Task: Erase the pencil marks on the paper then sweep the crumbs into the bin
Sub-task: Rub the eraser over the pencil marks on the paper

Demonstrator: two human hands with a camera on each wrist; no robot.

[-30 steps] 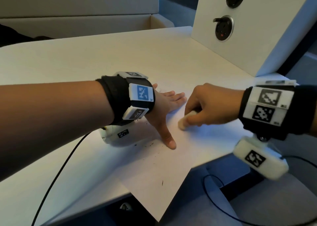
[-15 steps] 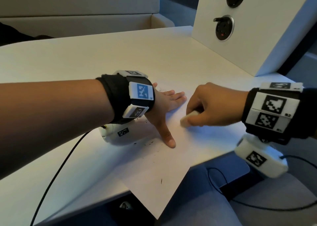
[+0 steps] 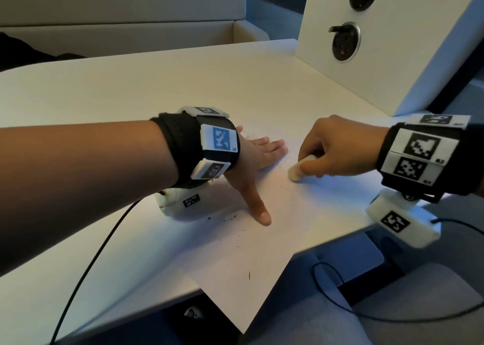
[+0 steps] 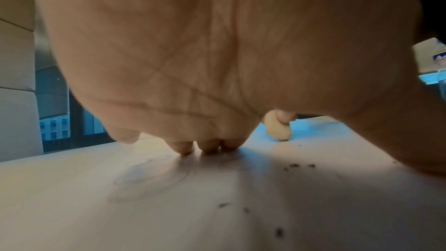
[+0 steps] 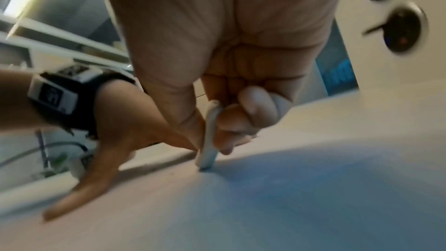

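A white sheet of paper [image 3: 246,261] lies on the white table [image 3: 131,88], one corner hanging over the near edge. My left hand [image 3: 258,166] presses flat on the paper, fingers straight and thumb spread toward me. My right hand [image 3: 337,148] pinches a white eraser [image 3: 298,172] whose tip touches the paper just right of the left hand. The eraser [image 5: 208,140] sits between thumb and fingers in the right wrist view. Dark crumbs [image 3: 230,217] lie by the left thumb. Faint pencil loops [image 4: 149,180] show under the left palm, with crumbs [image 4: 299,165] nearby. No bin is visible.
A white box [image 3: 387,43] with two round black sockets stands at the table's back right. A black cable [image 3: 86,274] runs from the left wrist off the near edge. A grey seat [image 3: 392,305] lies below the table edge.
My right hand has slid the eraser a little away from me and to the right, then slightly back over the paper. My left hand stays flat in place.
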